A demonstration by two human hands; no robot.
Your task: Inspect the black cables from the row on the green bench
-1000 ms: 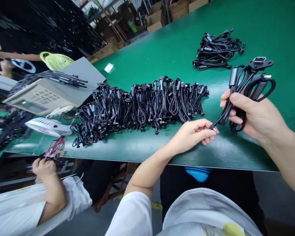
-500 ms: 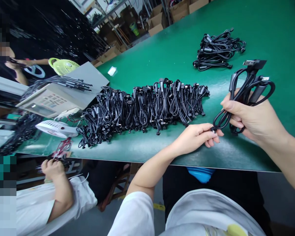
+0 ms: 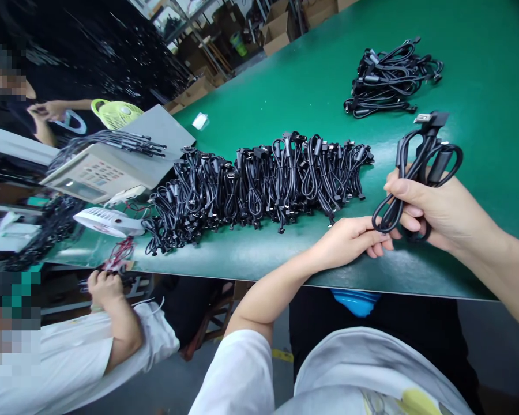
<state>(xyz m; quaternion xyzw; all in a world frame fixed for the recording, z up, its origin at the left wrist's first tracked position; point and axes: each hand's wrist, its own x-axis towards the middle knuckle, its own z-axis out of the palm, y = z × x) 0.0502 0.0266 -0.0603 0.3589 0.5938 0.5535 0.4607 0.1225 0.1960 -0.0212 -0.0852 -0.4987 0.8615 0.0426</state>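
Several looped black cables are gripped in my right hand, their metal plugs pointing up above the fingers. My left hand reaches the lower end of these loops, its thumb and fingers pinched on the cable there; the exact piece between them is hidden. Left of both hands, a long row of bundled black cables lies on the green table. A smaller pile of black cables rests farther back on the right.
A grey machine with cables on top, a white fan and a green fan stand left. Two other people work there, one hand at the table edge. Cardboard boxes are behind the table.
The held cables and my right hand have shifted slightly left. My left fingers have moved closer in under the loops. The small plug end seen at my left fingertips is now hidden.
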